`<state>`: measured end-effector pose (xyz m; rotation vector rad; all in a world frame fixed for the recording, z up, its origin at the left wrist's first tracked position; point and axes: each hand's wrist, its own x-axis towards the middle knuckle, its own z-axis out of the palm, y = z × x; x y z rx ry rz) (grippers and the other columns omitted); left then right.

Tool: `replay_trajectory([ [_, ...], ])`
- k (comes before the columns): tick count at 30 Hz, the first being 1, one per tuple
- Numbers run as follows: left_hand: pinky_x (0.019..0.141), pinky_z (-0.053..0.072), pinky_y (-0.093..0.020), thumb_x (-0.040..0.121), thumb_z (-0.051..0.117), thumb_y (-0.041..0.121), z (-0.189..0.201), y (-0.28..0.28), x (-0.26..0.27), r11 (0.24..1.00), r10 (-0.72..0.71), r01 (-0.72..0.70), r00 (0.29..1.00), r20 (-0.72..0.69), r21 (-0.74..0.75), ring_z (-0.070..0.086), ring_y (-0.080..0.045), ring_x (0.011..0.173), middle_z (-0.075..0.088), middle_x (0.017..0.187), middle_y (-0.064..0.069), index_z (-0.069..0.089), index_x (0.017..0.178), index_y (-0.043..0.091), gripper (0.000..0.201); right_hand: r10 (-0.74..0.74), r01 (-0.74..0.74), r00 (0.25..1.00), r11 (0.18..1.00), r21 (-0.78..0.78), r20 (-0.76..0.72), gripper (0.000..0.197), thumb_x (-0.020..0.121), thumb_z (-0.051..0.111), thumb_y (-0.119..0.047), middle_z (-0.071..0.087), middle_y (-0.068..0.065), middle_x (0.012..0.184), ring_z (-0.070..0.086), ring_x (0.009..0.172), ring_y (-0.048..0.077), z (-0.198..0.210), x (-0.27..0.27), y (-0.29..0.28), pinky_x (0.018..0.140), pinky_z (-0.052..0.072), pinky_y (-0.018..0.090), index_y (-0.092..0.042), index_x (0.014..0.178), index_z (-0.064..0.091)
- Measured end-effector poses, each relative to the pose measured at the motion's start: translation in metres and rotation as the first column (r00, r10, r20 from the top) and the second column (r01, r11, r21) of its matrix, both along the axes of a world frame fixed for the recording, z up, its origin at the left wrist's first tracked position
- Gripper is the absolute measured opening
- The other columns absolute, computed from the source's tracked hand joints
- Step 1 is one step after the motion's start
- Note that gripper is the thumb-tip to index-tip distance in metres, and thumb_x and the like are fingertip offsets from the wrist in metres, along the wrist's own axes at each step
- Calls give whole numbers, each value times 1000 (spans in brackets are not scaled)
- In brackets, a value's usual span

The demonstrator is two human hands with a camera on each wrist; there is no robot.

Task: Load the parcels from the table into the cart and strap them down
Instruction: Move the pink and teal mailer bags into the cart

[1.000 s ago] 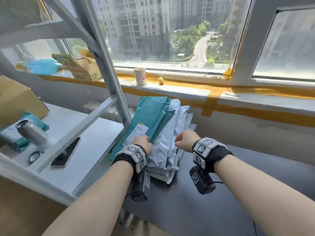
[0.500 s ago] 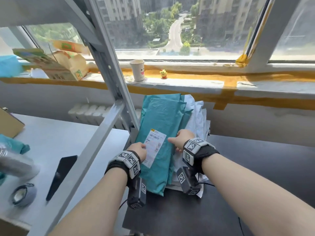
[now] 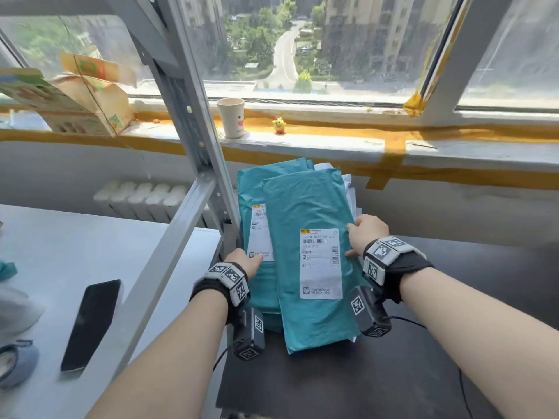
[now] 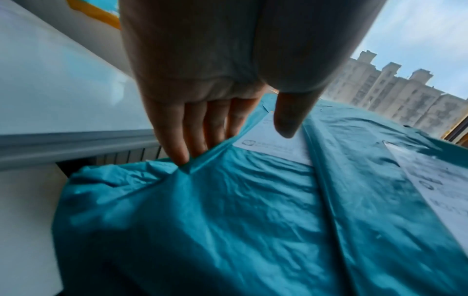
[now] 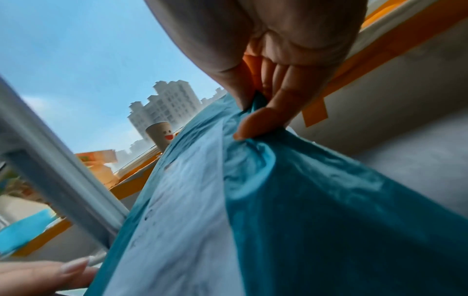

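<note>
Two teal mailer parcels with white labels lie on a pile of white parcels (image 3: 348, 184) on a black surface (image 3: 393, 373). The top teal parcel (image 3: 308, 207) overlaps the lower teal parcel (image 3: 251, 189) on its right side. My right hand (image 3: 363, 234) pinches the top parcel's right edge; the right wrist view shows my thumb and fingers bunching the film of this parcel (image 5: 316, 200) in my right hand (image 5: 253, 112). My left hand (image 3: 246, 261) holds the lower parcel's left edge. In the left wrist view, my left hand (image 4: 228, 130) has its fingers tucked under that parcel (image 4: 202, 210) and its thumb over the label.
A grey metal frame post (image 3: 193, 131) rises just left of the pile. A white table (image 3: 75, 237) on the left carries a phone (image 3: 90, 325) and a tape roll (image 3: 15, 364). On the windowsill stand a paper cup (image 3: 231, 117), a yellow toy (image 3: 279, 125) and a cardboard box (image 3: 90, 98).
A teal parcel has come onto the top of the pile and shifted right, uncovering the label of the teal one beneath. My right hand moved to its right edge; my left stayed at the left.
</note>
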<state>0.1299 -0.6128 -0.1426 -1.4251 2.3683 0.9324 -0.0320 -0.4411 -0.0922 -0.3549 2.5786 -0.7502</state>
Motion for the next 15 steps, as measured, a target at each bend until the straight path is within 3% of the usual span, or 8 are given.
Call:
replay_trajectory([
  [2, 91, 45, -31, 90, 55, 41, 1, 3, -3, 999, 41, -42, 999, -34, -10, 56, -33, 116, 58, 128, -18, 53, 126, 1, 53, -32, 33, 999, 999, -30, 41, 23, 99, 45, -18, 60, 11, 96, 59, 68, 23, -2, -3, 6, 36, 36, 17, -9, 78, 47],
  [4, 92, 45, -31, 88, 58, 43, 2, 3, -3, 999, 45, -46, 998, -43, -24, 56, -33, 116, 58, 127, -17, 54, 125, 3, 54, -58, 68, 992, 994, -88, 108, 23, 97, 50, -24, 55, 9, 93, 59, 70, 21, -3, -1, 8, 46, 47, 15, -9, 80, 48],
  [6, 91, 44, -31, 88, 58, 44, 5, 3, -2, 999, 17, -19, 999, -32, -40, 56, -32, 115, 59, 126, -15, 55, 122, 4, 53, -60, 98, 974, 981, -170, 218, 28, 87, 65, -34, 57, 5, 95, 65, 84, 23, -6, 2, 10, 69, 59, 29, -8, 92, 55],
  [7, 89, 44, -31, 88, 58, 43, 6, 4, -1, 998, 4, -5, 1000, -24, -58, 57, -31, 114, 61, 124, -14, 57, 119, 5, 49, -52, 100, 967, 977, -186, 248, 38, 80, 73, -34, 61, 5, 99, 65, 89, 22, -6, 4, 11, 74, 59, 33, -6, 101, 58],
  [9, 88, 44, -29, 88, 61, 37, 9, 5, 0, 997, -3, -2, 998, -58, -81, 59, -28, 110, 64, 117, -10, 63, 112, 8, 38, -42, 99, 957, 977, -189, 286, 44, 72, 82, -24, 66, 7, 106, 65, 96, 23, -5, 5, 14, 78, 58, 35, -4, 106, 62],
  [13, 77, 51, -30, 87, 62, 25, 8, 12, -6, 999, 42, -44, 991, -130, -10, 63, -27, 92, 64, 87, -8, 63, 82, 8, 18, -46, 115, 947, 973, -202, 318, 28, 77, 77, -12, 68, 11, 108, 66, 100, 26, -3, 8, 17, 83, 56, 36, -4, 100, 63],
  [15, 83, 55, -38, 86, 63, 22, 2, 17, -9, 990, 124, -111, 976, -180, 83, 65, -30, 94, 65, 96, -15, 59, 93, 2, 21, -28, 94, 952, 975, -202, 305, 33, 80, 74, -14, 68, 12, 110, 65, 96, 24, -6, 10, 18, 78, 54, 33, -3, 109, 62],
])
